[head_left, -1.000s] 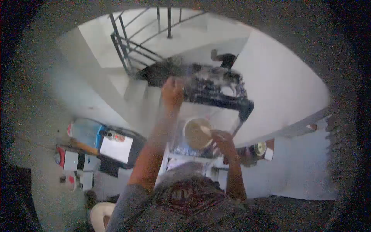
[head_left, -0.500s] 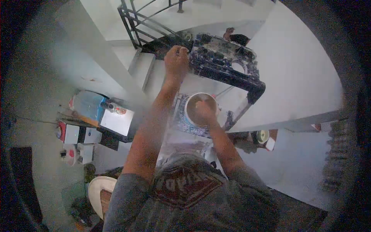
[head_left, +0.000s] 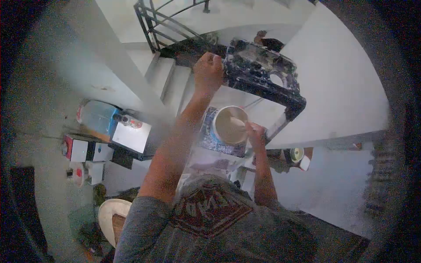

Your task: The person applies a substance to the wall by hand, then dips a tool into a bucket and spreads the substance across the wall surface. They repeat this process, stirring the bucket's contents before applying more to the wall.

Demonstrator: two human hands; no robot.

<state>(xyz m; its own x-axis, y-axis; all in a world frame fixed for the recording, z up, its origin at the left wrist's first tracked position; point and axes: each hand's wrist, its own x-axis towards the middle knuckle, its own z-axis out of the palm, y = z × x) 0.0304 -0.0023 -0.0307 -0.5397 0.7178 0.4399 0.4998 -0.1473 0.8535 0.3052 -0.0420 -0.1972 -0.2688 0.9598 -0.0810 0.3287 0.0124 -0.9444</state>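
Note:
A paint-splattered stepladder (head_left: 267,90) stands in front of me. My left hand (head_left: 209,72) is closed at the left edge of its dark top and appears to grip it. Below that top, a white bucket (head_left: 215,131) rests on a spattered step, with pale beige contents inside. At the bucket's right rim my right hand (head_left: 255,132) is closed on a pale tool (head_left: 237,122). The tool's end reaches over the contents; blur hides its exact kind.
White stairs (head_left: 175,87) and a black metal railing (head_left: 171,26) lie beyond the ladder to the left. A white wall (head_left: 346,87) rises on the right. Far below at left are boxes (head_left: 79,149) and a bright white panel (head_left: 131,138). A pale round seat (head_left: 107,215) is at lower left.
My right hand has come up from inside the bucket and moved right to its rim, bringing the pale tool into sight. My left hand keeps its place at the ladder top; the view has shifted slightly.

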